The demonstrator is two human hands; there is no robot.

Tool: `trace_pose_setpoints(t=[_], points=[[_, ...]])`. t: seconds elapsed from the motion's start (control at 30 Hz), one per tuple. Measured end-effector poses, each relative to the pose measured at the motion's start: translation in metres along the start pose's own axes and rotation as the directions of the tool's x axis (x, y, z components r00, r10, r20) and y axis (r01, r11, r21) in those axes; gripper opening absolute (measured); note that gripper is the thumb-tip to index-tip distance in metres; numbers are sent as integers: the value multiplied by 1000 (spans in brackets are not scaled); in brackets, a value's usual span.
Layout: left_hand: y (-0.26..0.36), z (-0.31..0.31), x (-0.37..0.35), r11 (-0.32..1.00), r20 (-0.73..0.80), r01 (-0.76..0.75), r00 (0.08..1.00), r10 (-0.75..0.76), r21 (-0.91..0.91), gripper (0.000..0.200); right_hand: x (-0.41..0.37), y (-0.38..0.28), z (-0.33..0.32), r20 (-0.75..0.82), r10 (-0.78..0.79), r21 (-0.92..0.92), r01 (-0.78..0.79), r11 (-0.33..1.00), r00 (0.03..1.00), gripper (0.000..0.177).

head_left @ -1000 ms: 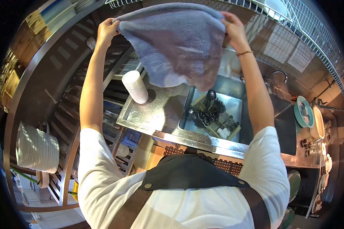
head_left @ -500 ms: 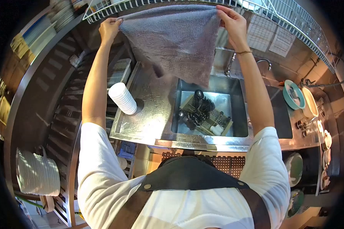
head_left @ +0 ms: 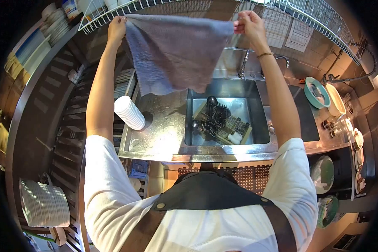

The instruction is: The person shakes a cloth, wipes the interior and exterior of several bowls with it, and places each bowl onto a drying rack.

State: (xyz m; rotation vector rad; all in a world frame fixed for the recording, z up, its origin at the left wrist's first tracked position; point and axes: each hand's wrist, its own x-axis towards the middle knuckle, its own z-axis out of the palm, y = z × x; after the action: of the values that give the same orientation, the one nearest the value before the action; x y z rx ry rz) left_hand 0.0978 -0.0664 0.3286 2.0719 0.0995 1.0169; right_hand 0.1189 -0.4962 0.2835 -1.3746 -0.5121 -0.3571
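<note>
A person in a white shirt and dark apron holds a grey towel [head_left: 176, 54] spread out at the top centre of the frame. Each upper corner is pinched in a closed hand: the left hand [head_left: 116, 26] at upper left, the right hand [head_left: 248, 24] at upper right, both just below a white wire shelf [head_left: 97, 13]. The towel hangs above a steel desk [head_left: 159, 130], where a tilted stack of white cups [head_left: 130, 112] sits left of the sink [head_left: 261, 122], which holds dark utensils [head_left: 218, 119].
</note>
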Motion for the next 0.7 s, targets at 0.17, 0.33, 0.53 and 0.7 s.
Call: trace_pose_setpoints(t=[0.17, 0.33, 0.53, 0.7], points=[[43, 13, -27, 959, 31, -244, 968, 251, -145, 28, -89, 62, 89, 411, 340, 81, -405, 911, 846, 54], [96, -18, -32, 905, 169, -256, 930, 327, -339, 24, -147, 76, 149, 376, 411, 29, -453, 891, 831, 75], [125, -77, -48, 956, 78, -237, 964, 253, -172, 25, -203, 63, 184, 740, 443, 55, -702, 710, 506, 70], [115, -109, -70, 875, 116, -44, 987, 114, -482, 18, -170, 67, 180, 295, 598, 360, -667, 653, 745, 41]])
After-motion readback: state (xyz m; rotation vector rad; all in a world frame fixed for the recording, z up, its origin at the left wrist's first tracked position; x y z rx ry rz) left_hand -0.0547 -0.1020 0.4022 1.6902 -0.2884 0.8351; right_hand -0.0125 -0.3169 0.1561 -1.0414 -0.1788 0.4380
